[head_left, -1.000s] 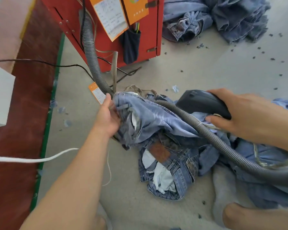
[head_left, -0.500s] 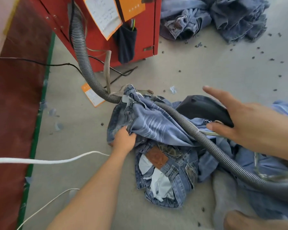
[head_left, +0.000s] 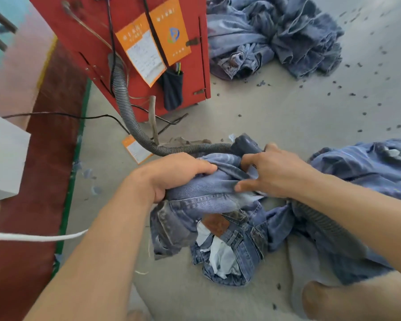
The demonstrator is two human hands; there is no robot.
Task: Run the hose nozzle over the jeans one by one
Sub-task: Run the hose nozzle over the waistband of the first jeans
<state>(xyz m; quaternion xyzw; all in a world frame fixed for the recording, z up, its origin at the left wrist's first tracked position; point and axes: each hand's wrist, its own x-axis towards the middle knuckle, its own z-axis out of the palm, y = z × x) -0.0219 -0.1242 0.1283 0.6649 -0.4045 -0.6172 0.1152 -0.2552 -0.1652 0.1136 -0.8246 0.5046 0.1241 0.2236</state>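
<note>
1. Writing: two orange paper cards (head_left: 153,42) hang on the red metal cabinet (head_left: 97,31) ahead of you; one carries a white printed panel, the other a round blue-and-green logo, and the print on both is too blurred to read. A third orange tag with a white panel (head_left: 136,149) lies on the grey floor (head_left: 276,112) by the cabinet's foot.
2. Count: one pair of jeans under your hands, more denim in a heap to your right (head_left: 361,167), and a separate far pile of blue denim (head_left: 273,35) beside the cabinet; how many garments each heap holds cannot be told.
3. The faded blue jeans with a brown leather waistband patch (head_left: 215,224) lie crumpled on the floor in front of you, white pocket lining showing near the waistband.
4. Your left hand (head_left: 171,174) is closed around a bunched fold of these jeans at their upper edge.
5. Your right hand (head_left: 273,174) rests on the same fold, its thumb and fingers pinching the cloth.
6. The dark grey plastic hose nozzle (head_left: 245,144) sits just beyond your right hand's fingers, touching the jeans; its grey ribbed hose (head_left: 130,117) curves back to the cabinet.
</note>
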